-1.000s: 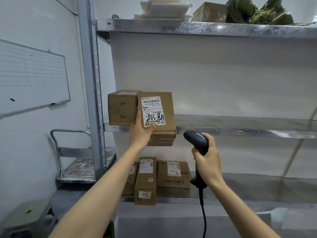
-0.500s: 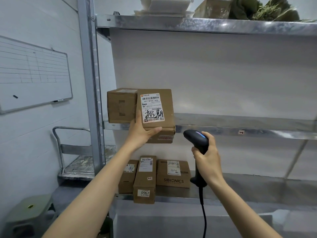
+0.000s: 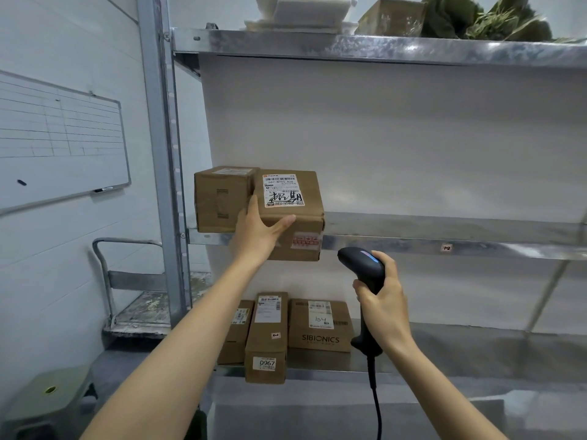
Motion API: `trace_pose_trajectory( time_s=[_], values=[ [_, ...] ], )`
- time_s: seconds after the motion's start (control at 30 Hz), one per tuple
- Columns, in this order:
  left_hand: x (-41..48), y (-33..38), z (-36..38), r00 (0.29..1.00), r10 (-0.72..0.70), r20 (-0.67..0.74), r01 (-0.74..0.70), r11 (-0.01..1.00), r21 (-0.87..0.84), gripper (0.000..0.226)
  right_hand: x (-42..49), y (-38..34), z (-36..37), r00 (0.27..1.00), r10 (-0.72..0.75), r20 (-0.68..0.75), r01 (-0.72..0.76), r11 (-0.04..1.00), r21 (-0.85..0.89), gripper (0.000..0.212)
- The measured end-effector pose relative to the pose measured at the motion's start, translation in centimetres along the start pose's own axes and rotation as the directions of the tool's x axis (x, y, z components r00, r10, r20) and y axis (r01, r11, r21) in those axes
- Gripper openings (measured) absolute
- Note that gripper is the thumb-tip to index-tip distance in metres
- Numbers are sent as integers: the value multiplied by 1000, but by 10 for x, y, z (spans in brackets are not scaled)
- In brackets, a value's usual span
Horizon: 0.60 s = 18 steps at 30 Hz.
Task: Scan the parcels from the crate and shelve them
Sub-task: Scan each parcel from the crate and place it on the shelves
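— Parcel [image 3: 313, 201] status?
— Edged up since a second ago. Left hand [image 3: 257, 231] grips it at the middle shelf [image 3: 444, 239] lip, just beside a shelved box [image 3: 219, 198], base overhanging. Right hand [image 3: 382, 300] grips the scanner [image 3: 359, 262], held low. Shelving looks nearly done.

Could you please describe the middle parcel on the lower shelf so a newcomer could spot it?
Find the metal rack, then the left end of its lower shelf. Pick the narrow parcel beside the SIBIONICS box, jutting past the front edge and alone bearing a 0967 sticker.
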<state>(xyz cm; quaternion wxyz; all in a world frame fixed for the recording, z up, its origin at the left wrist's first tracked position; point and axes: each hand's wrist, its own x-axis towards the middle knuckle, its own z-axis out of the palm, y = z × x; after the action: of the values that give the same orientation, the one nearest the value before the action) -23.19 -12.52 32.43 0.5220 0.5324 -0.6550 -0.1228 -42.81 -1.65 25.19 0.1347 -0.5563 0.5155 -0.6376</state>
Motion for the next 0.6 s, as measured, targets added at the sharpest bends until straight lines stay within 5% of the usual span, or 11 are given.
trace_pose_trajectory(
  time_s=[0.27,0.6],
  values=[
    [12,10,20,955,-43,-292,81,990,117,90,10,11,-3,1000,16,-13,-16,1000,-13,52],
    [22,2,54,926,34,-375,74,960,271,93,23,31,8,999,51,0,-51,999,-16,51]
  ],
)
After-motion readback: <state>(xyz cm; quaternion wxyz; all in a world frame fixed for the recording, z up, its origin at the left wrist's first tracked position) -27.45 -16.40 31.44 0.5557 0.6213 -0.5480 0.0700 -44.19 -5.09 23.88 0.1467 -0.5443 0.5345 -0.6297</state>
